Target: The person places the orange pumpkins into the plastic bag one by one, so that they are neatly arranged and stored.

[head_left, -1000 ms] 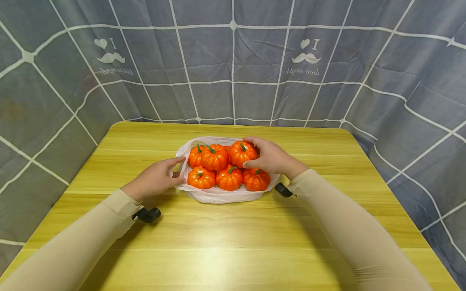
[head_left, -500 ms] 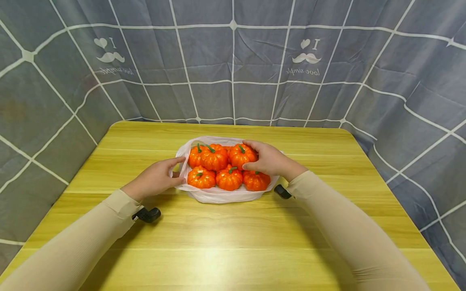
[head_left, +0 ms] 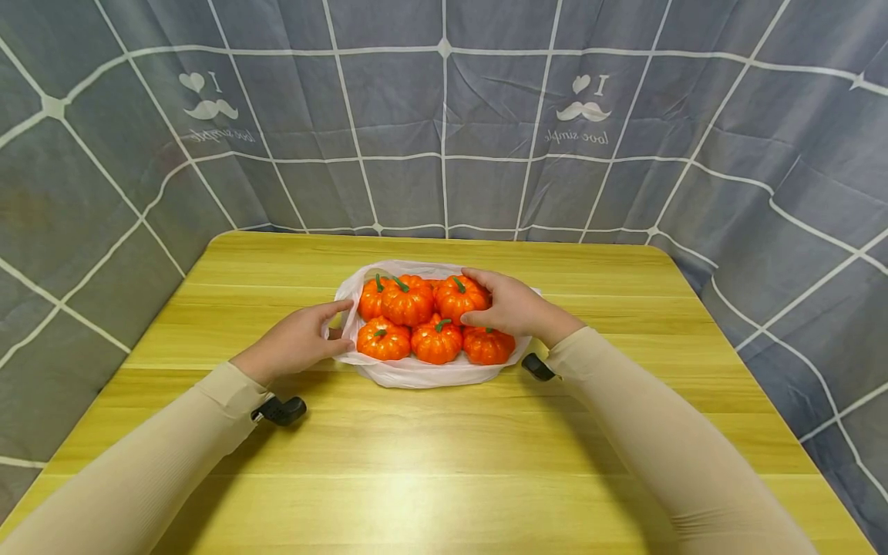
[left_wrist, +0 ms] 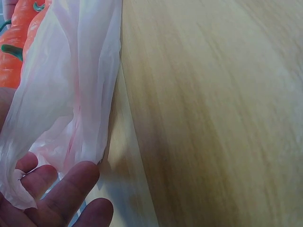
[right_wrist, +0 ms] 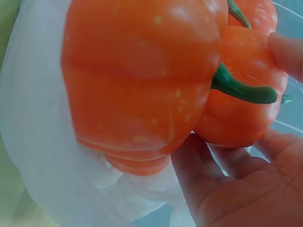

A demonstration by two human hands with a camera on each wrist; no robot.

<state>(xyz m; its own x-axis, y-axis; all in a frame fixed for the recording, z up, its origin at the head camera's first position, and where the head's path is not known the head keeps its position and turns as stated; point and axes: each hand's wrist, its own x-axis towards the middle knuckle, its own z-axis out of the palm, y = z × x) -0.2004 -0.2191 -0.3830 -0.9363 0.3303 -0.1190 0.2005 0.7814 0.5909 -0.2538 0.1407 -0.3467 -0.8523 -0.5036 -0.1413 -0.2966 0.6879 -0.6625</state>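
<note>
Several shiny orange pumpkins with green stems lie in a thin whitish plastic bag [head_left: 423, 376], its mouth spread wide. My right hand [head_left: 515, 308] grips the back right pumpkin [head_left: 458, 301], thumb on its near side and fingers round its far right side. In the right wrist view, that pumpkin [right_wrist: 236, 120] sits between thumb and fingers, behind a larger-looking front pumpkin [right_wrist: 142, 71]. At the bag's left end, my left hand [head_left: 297, 343] holds the rim. The left wrist view has the plastic [left_wrist: 90, 56] hooked round the curled fingers.
The bag rests on a yellow wood-grain table [head_left: 416, 462], toward its far side. A grey curtain [head_left: 499, 100] with white grid lines encloses the back and both sides. Black wrist cameras, such as the left one [head_left: 283, 410], hang below the sleeves.
My right hand has lowered the back right pumpkin slightly, down among the others in the bag. The left hand stays in place at the bag's rim.
</note>
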